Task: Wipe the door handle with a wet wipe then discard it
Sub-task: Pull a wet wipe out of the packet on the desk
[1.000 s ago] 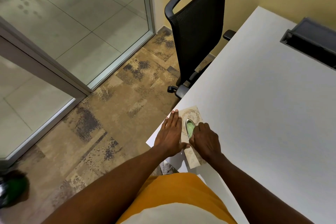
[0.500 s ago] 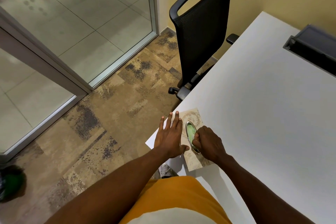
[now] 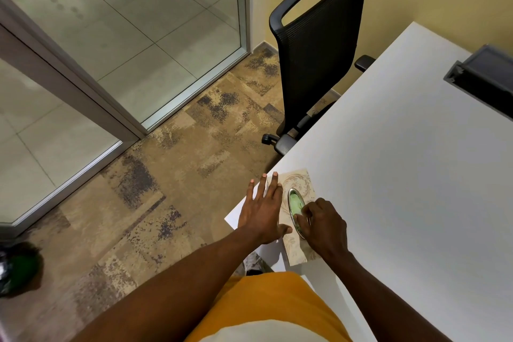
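Observation:
A beige patterned wet wipe pack (image 3: 298, 180) lies flat on the near corner of the white table (image 3: 402, 175). Its oval opening (image 3: 294, 201) has a silver rim and shows green inside. My left hand (image 3: 262, 211) lies flat on the pack's left edge with the fingers spread. My right hand (image 3: 323, 226) pinches at the near end of the oval opening; what sits between the fingertips is hidden. No door handle is in view.
A black mesh office chair (image 3: 319, 44) stands at the table's far left side. A glass door and partition (image 3: 125, 36) in a metal frame fill the upper left. A dark green bin (image 3: 19, 269) sits on the patterned carpet at lower left. A grey cable tray (image 3: 483, 83) is on the table.
My left fingers have spread apart on the pack. My right hand has slid toward the near end of the oval, uncovering more of the green opening.

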